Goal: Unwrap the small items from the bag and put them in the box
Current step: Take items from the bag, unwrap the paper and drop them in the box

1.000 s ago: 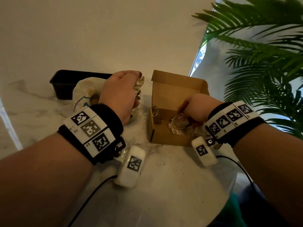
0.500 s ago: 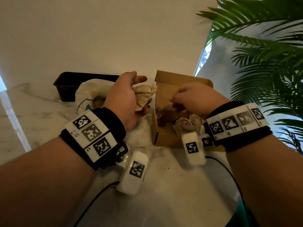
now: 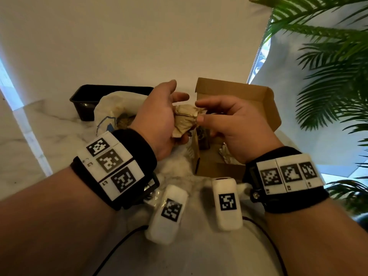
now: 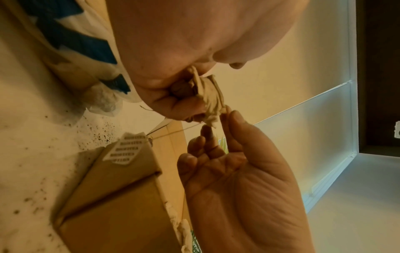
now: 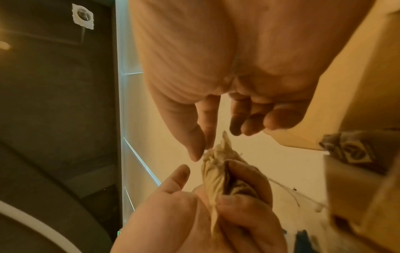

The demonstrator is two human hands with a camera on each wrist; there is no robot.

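Observation:
My left hand (image 3: 169, 116) grips a small item wrapped in crumpled brown paper (image 3: 185, 120), fingers curled round its lower half (image 5: 240, 193). My right hand (image 3: 201, 111) meets it from the right, and its thumb and forefinger pinch the wrapper's twisted tip (image 4: 214, 119). Both hands hover just left of the open cardboard box (image 3: 239, 96). Inside the box stand a small dark item (image 3: 203, 140) and some crumpled paper (image 3: 225, 156). The white bag with blue print (image 3: 107, 116) lies behind my left wrist, open, with brown wrapped things showing inside.
A black plastic tray (image 3: 85, 96) stands behind the bag against the wall. Everything sits on a white marble table (image 3: 39, 136) speckled with dark crumbs (image 4: 97, 130). Palm fronds (image 3: 328, 76) hang at the right. Cables run over the table's near part.
My right hand came up out of the box and moved left to the wrapped item. My left hand brought the item toward the box and opened its thumb off it.

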